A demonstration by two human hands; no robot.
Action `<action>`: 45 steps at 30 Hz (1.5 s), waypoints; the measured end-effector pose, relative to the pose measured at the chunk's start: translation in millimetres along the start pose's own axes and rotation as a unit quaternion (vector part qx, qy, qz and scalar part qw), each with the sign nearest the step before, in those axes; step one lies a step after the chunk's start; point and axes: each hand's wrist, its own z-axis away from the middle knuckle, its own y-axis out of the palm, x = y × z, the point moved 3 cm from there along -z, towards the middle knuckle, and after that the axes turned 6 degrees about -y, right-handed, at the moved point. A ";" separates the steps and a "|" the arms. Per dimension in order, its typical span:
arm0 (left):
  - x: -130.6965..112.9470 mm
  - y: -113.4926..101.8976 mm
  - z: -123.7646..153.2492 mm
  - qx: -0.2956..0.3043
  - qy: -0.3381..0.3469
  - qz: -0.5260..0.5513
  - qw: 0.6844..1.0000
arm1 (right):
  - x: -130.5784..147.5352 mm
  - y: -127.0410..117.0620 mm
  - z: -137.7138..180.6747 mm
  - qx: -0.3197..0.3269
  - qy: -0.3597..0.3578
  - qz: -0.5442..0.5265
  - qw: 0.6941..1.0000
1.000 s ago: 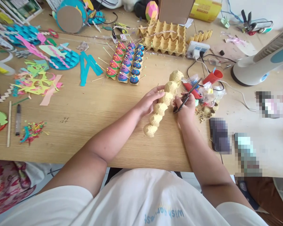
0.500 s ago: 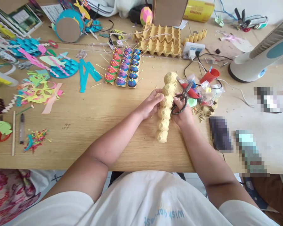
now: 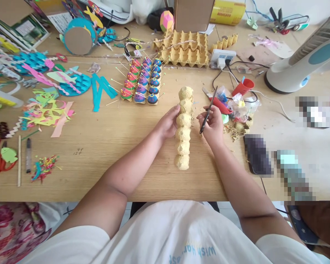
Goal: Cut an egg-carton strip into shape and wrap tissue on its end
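My left hand [image 3: 169, 123] is closed on the left side of a yellowish egg carton strip [image 3: 183, 134], a single row of rounded cups with their domes facing up. The strip is held lengthwise, its near end pointing toward me. To its right, apart from it, my right hand [image 3: 213, 124] grips black scissors [image 3: 209, 110], seen edge-on with the blades pointing away from me. Small crumbs of carton lie on the table between the strip and the scissors.
Painted carton caterpillars [image 3: 141, 82] with pin antennae stand beyond my left hand. Behind them lies an egg tray [image 3: 185, 47]. A red cup [image 3: 243, 87], plastic bags and carton scraps are at the right, near a power strip [image 3: 222, 57] and a fan [image 3: 288, 73]. Paper scraps [image 3: 49, 110] cover the left.
The strip has shifted left with my left hand. My right hand has come away from it, and the scissors have turned edge-on.
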 end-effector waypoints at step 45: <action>-4.8 9.7 6.5 -0.003 0.007 -0.002 1.000 | -2.2 0.0 0.0 0.116 -0.126 0.317 0.933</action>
